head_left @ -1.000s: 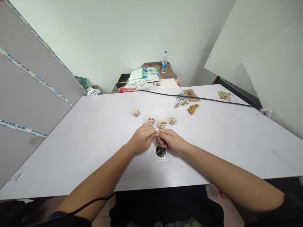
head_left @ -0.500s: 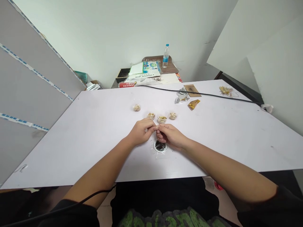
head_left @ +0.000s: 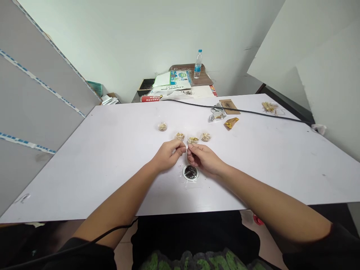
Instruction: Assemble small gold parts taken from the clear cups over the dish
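Observation:
My left hand (head_left: 170,154) and my right hand (head_left: 203,157) face each other over the middle of the white table, a small gap between their fingertips. Both are closed in a pinch; whatever they hold is too small to make out. Just beyond the fingers stand small clear cups of gold-coloured metal pieces: a left cup (head_left: 179,136), a middle cup (head_left: 193,140) and a right cup (head_left: 206,137). Another cup (head_left: 162,126) of paler pieces sits farther off to the left. Below my right hand lies a round black disc with a white rim (head_left: 190,173), on clear film.
A black cable (head_left: 253,111) crosses the far side of the table. Near it lie a gold packet (head_left: 231,123), a silver packet (head_left: 217,114), brown card (head_left: 229,107) and a bag of gold pieces (head_left: 270,107). A water bottle (head_left: 198,64) stands behind the table.
My fingertips were touching and have now come slightly apart. The cups and the disc stay where they were; the view has shifted a little.

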Motion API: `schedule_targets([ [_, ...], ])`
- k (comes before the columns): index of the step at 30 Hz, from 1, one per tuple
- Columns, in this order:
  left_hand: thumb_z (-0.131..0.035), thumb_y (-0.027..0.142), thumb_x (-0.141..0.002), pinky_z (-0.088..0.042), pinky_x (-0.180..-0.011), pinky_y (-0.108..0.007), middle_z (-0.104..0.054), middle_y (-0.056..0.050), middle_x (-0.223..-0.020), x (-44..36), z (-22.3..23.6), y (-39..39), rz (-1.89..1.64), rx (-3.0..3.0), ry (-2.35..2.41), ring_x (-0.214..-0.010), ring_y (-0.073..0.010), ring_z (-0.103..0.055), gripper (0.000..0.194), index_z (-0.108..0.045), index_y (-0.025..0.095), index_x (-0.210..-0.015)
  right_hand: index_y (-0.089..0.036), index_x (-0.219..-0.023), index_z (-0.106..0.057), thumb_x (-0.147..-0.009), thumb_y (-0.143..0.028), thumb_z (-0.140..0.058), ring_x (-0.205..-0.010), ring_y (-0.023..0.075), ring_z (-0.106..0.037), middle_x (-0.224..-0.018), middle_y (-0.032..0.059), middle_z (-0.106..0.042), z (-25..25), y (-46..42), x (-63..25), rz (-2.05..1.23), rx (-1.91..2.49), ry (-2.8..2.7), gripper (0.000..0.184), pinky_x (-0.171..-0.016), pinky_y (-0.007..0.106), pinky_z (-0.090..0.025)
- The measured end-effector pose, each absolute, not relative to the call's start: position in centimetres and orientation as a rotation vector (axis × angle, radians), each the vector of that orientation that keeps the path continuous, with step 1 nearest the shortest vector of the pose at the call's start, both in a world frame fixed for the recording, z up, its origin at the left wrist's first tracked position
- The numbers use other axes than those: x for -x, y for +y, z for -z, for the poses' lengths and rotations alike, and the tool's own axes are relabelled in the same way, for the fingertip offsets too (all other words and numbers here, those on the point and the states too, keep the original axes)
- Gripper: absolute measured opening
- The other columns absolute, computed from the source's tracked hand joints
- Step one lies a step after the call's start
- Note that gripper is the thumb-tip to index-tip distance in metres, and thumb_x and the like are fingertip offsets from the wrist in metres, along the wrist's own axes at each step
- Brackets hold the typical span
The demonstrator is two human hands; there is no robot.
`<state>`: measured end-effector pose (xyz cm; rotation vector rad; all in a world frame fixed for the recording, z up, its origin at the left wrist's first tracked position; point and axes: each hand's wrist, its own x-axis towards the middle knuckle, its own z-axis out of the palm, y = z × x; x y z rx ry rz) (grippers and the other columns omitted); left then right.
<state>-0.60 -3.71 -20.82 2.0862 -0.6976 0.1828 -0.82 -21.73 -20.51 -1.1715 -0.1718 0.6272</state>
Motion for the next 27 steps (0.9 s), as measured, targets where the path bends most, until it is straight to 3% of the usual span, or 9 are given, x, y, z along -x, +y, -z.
schedule_targets([
  [6,-0.048,0.029,-0.095,-0.044,-0.069,-0.025,-0.059,-0.001,-0.078,0.7,20.4,-3.5,-0.270,-2.108,-0.626,-0.072,-0.0120,-0.052,0.020,-0.056,0.016,-0.083,-0.018,-0.077,-0.053,-0.076,-0.057,-0.072,-0.051,0.0081,-0.047,-0.059,-0.0029,-0.055,19.7,-22.6,0.2,-0.408,1.245,-0.299,0.043,-0.050,0.024,-0.033],
  [14,-0.050,0.027,-0.094,-0.044,-0.065,-0.023,-0.058,-0.001,-0.076,0.5,20.6,-3.3,-0.382,-2.133,-0.617,-0.070,-0.0113,-0.052,0.015,-0.055,0.016,-0.084,-0.021,-0.086,-0.053,-0.080,-0.051,-0.069,-0.049,0.0112,-0.048,-0.057,-0.0044,-0.051,18.9,-26.0,-3.0,0.302,1.521,-0.236,0.034,-0.048,0.026,-0.038],
  [18,-0.051,0.027,-0.094,-0.045,-0.065,-0.024,-0.060,-0.001,-0.077,0.4,20.8,-3.1,-0.428,-2.173,-0.629,-0.070,-0.0114,-0.053,0.014,-0.056,0.017,-0.085,-0.020,-0.086,-0.060,-0.084,-0.042,-0.065,-0.065,0.0140,-0.052,-0.079,0.0031,-0.059,19.8,-27.7,-5.2,0.733,1.764,-0.284,0.023,-0.059,0.030,-0.044],
  [27,-0.050,0.026,-0.094,-0.044,-0.064,-0.024,-0.060,-0.001,-0.075,0.4,20.8,-2.9,-0.469,-2.238,-0.667,-0.068,-0.0113,-0.052,0.014,-0.056,0.017,-0.085,-0.019,-0.072,-0.059,-0.089,-0.047,-0.054,-0.063,0.0157,-0.048,-0.071,0.0041,-0.054,20.5,-28.1,-6.2,0.735,1.953,-0.419,0.033,-0.060,0.031,-0.042],
])
